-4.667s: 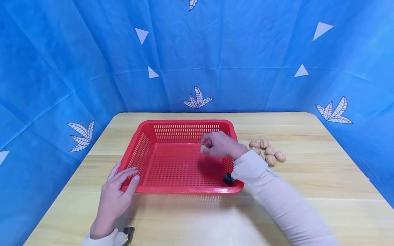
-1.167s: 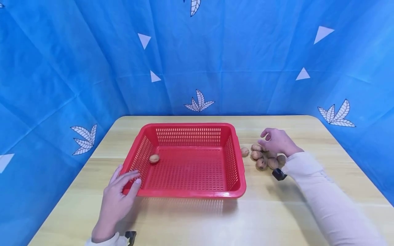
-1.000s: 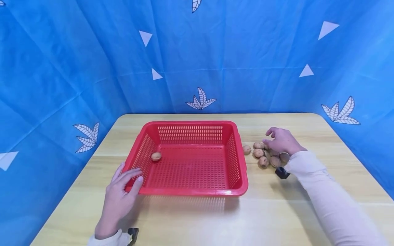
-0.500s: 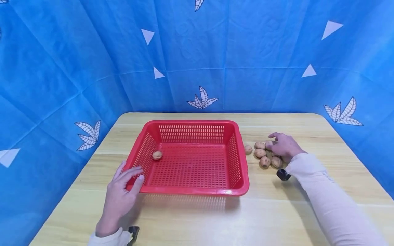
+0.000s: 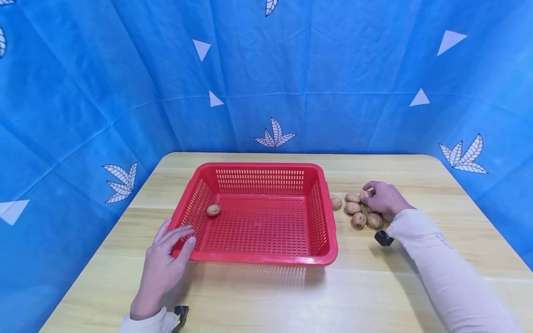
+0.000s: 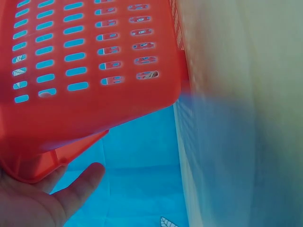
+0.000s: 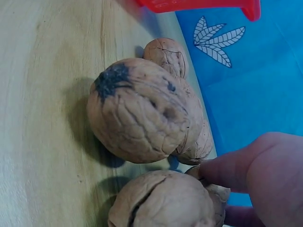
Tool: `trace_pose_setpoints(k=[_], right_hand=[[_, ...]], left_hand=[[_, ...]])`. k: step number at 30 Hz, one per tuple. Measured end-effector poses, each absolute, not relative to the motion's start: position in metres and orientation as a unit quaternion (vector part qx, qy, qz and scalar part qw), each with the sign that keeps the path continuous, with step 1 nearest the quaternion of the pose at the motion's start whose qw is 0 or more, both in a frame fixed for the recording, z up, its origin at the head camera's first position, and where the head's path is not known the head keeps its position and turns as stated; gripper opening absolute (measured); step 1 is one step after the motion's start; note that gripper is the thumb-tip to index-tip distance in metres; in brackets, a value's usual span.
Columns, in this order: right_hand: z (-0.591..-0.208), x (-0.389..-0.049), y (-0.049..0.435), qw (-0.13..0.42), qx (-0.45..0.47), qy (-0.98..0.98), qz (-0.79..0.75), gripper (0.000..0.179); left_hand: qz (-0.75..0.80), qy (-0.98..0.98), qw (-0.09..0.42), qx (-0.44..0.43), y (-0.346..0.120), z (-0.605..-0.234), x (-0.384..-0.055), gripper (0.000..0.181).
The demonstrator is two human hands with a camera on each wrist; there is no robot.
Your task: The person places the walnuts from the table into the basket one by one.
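My right hand (image 5: 385,199) pinches a walnut (image 5: 364,195) at the back of a small group on the table's right side. In the right wrist view the thumb (image 7: 227,171) lies against that walnut, which is mostly hidden behind a cracked walnut (image 7: 163,201) and a dark-spotted walnut (image 7: 139,111). A red plastic basket (image 5: 258,259) with slotted walls stands left of the group. One walnut (image 5: 213,210) lies inside it by the left wall. My left hand (image 5: 160,270) rests with loosely spread fingers on the basket's front left corner; its thumb (image 6: 85,187) is extended in the left wrist view.
A single walnut (image 5: 336,203) sits close to the basket's right wall. The wooden table (image 5: 266,300) runs back to a blue patterned curtain (image 5: 266,69), which also hangs along both sides.
The right hand, earlier over the basket with a walnut, has moved right to the group and lowered its fingers onto another. The released walnut lies in the basket. The left hand stays at the corner.
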State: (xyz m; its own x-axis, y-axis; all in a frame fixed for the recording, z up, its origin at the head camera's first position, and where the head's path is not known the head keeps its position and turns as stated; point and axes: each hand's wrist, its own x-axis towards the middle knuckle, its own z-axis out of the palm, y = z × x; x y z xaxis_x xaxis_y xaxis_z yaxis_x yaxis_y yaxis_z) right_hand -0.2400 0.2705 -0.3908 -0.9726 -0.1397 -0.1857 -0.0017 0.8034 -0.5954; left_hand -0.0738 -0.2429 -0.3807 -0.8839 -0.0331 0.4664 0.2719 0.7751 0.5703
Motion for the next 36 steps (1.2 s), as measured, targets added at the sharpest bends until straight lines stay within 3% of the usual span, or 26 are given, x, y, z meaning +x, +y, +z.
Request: trace_pose_setpoints(k=[11,36], right_hand=[[-0.387,-0.237,0.271,0.107,-0.033,0.941,-0.32,0.04],[-0.353,-0.24,0.261,0.036,-0.089,0.967,-0.234,0.042]], left_hand=[[-0.33,-0.916,0.222,-0.06,-0.242,-0.379,-0.073,0.027],[-0.324,-0.912,0.24,-0.071,-0.243,-0.383,-0.075,0.024]])
